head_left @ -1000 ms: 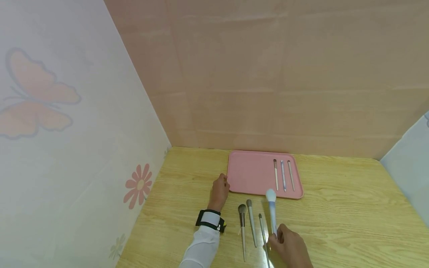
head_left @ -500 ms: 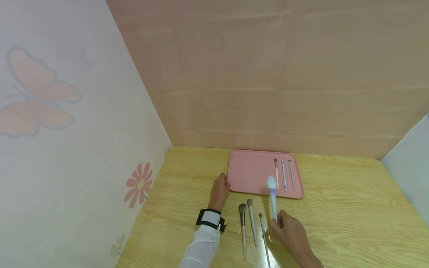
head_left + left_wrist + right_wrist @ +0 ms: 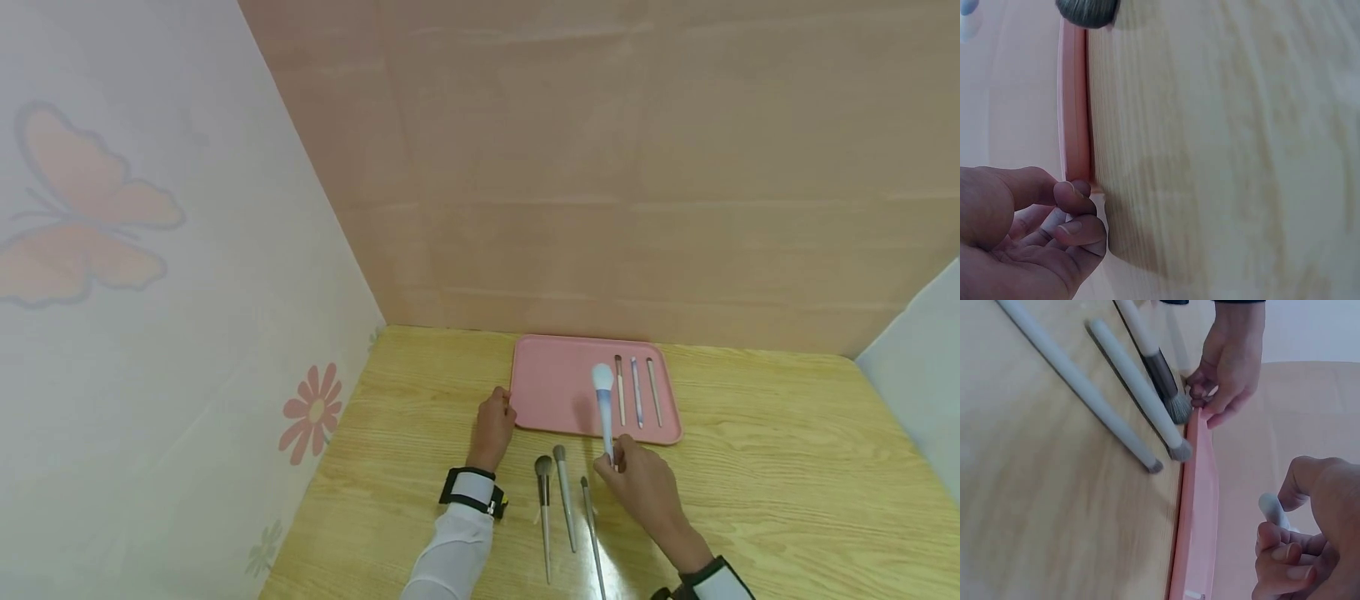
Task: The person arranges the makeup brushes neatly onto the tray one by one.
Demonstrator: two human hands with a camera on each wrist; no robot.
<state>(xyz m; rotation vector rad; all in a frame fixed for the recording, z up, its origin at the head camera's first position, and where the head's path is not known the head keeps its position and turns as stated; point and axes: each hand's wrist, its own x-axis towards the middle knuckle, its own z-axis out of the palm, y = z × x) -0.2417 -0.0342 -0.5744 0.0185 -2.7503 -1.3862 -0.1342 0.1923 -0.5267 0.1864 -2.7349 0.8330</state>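
Observation:
My right hand (image 3: 643, 483) pinches the handle end of a large makeup brush (image 3: 604, 410) with white bristles and a white-and-blue handle. The brush head is raised over the near side of a pink tray (image 3: 553, 385). In the right wrist view only the brush's pale handle end shows between thumb and fingers. My left hand (image 3: 492, 427) holds the tray's near left corner, thumb and fingers on its rim. On the tray's right side lie three slim makeup brushes, the leftmost (image 3: 620, 392), the middle (image 3: 637, 393) and the rightmost (image 3: 654, 393), side by side.
In front of the tray, on the wood-grain table (image 3: 787, 467), lie a dark fluffy brush (image 3: 543, 500), a grey-tipped brush (image 3: 565, 500) and a thin brush (image 3: 591, 533). A floral white wall (image 3: 225, 350) rises at the left, a brown backdrop (image 3: 525, 167) behind.
My right hand has carried the large brush forward, away from me, so its head has passed from the tray's near edge to above the tray. My left hand stays at the corner.

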